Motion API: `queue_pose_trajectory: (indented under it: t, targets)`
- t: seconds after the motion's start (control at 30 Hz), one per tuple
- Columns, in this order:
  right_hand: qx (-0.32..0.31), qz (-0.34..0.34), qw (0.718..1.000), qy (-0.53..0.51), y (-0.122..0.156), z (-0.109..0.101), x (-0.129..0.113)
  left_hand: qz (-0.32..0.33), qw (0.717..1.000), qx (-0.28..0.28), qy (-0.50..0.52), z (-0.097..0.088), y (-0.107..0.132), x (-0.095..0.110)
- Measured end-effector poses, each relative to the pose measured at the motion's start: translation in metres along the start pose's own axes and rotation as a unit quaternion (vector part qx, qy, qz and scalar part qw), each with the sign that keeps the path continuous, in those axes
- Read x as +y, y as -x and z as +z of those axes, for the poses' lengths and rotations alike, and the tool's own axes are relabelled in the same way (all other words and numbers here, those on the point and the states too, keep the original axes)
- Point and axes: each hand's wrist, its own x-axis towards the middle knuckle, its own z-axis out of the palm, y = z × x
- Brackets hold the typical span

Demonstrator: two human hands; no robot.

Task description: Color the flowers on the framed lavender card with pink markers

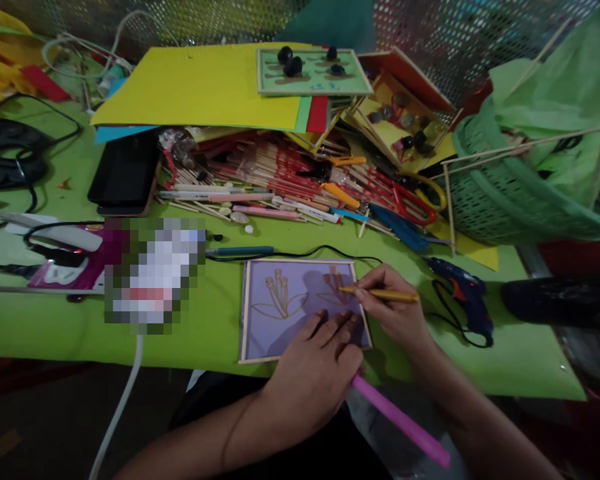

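A purple card [275,340] framed with thin wooden sticks lies on the green table. Gold outlines of tulips with leaves are drawn on its left half, and a similar flower drawing is on its right half. My right hand [393,310] pinches a gold marker [393,295], its tip at the right-hand flower. My left hand [315,373] rests its fingertips on the card's lower right part. A pink marker [403,420] is tucked in that same hand, its long end sticking out toward the lower right.
A glue gun [463,293] and a dark bottle-like object [555,303] are to the right. Behind the card lie pens, sticks and scissors [415,203]. A green basket [495,193] stands back right. Left are a black phone [125,173], a blurred-out device [155,277] and a purple power strip [65,267].
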Motion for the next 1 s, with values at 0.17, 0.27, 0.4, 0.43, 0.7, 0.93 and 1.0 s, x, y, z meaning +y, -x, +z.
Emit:
queue_pose_trajectory:
  t: [0.17, 0.27, 0.4, 0.43, 0.7, 0.93, 1.0]
  targets:
    - [-0.003, -0.001, 1.0, 0.015, -0.0006, 0.0009, -0.0016, 0.001, 1.0, 0.014, -0.002, 0.0016, 0.0004, 0.0006]
    - [-0.009, -0.007, 1.0, 0.029, -0.0011, 0.001, -0.0027, 0.001, 1.0, 0.018, -0.002, 0.0025, 0.0001, -0.0002]
    - [-0.007, -0.018, 0.999, 0.037, -0.0016, 0.0011, -0.0039, 0.002, 1.0, 0.01, 0.001, 0.0024, -0.0002, -0.0013]
    - [-0.006, -0.018, 0.999, 0.037, -0.0017, 0.0012, -0.0043, 0.002, 1.0, 0.01, 0.003, 0.0021, -0.0002, -0.0012]
    - [-0.004, -0.017, 0.999, 0.034, -0.0019, 0.0021, -0.0046, 0.0, 1.0, 0.009, 0.004, -0.0002, 0.0003, 0.0007]
    - [-0.005, -0.023, 0.999, 0.039, -0.003, 0.0027, -0.0025, 0.001, 1.0, 0.013, -0.002, -0.0005, -0.0011, -0.0002]
    - [-0.005, -0.021, 0.999, 0.04, -0.0033, 0.0031, -0.0028, 0.0, 1.0, 0.01, 0.001, 0.0001, -0.0007, 0.0001]
